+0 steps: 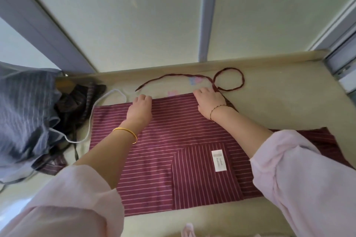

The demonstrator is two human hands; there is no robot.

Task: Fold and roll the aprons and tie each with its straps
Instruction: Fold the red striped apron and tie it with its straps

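Observation:
A maroon apron [173,140] with thin white stripes lies flat and folded on a pale bed surface, a pocket with a white label [219,160] toward me. My left hand [141,108] grips the far edge of the apron near its left part, fingers curled over the hem. My right hand [209,103] grips the same far edge near the right corner. A maroon strap [229,80] runs from that corner and loops on the bed beyond. A white neck cord [107,100] loops off the left side.
A pile of other aprons, grey striped [25,113] and dark striped [77,100], sits at the left. Window frames [207,15] and a low ledge [192,64] bound the far side. Pale bedding [289,98] extends to the right.

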